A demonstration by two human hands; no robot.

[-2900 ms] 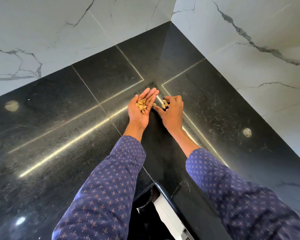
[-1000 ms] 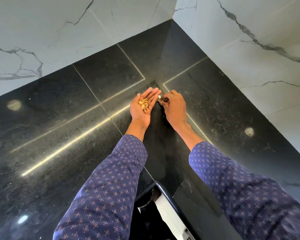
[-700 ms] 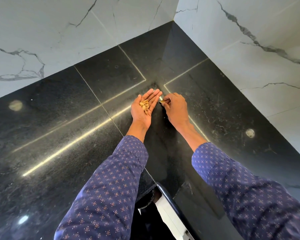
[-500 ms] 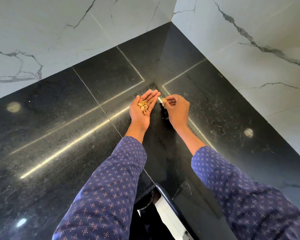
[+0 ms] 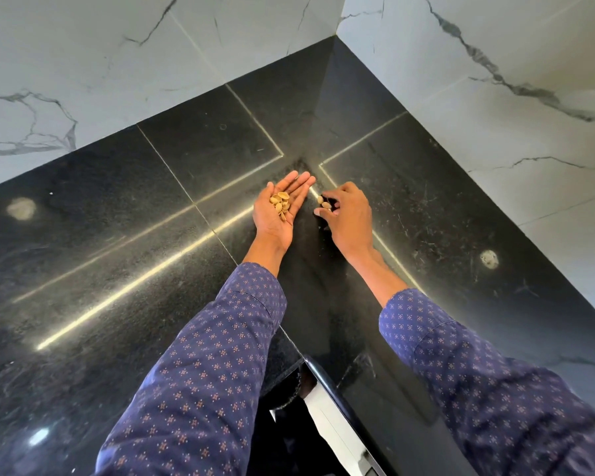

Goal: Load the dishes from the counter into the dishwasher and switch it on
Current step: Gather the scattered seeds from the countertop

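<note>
My left hand (image 5: 282,209) lies palm up on the black stone counter (image 5: 152,235), fingers straight, with several tan nut shells (image 5: 280,204) piled in the palm. Right beside it my right hand (image 5: 347,218) is palm down with fingers curled, pinching one or two more shells (image 5: 323,202) at its fingertips. No dishes are in view. At the bottom edge the glossy black top of an appliance (image 5: 327,403) shows below the counter; what it is cannot be told.
The counter fills an inside corner between two white marble-look walls (image 5: 495,97). Pale seams (image 5: 200,201) cross its tiles, and light spots reflect on the polished surface. Both my sleeves are dark blue with a small pattern.
My right hand has kept picking shells off the counter beside the left palm; it now sits slightly lower and further from the left fingertips. The left hand has stayed put.
</note>
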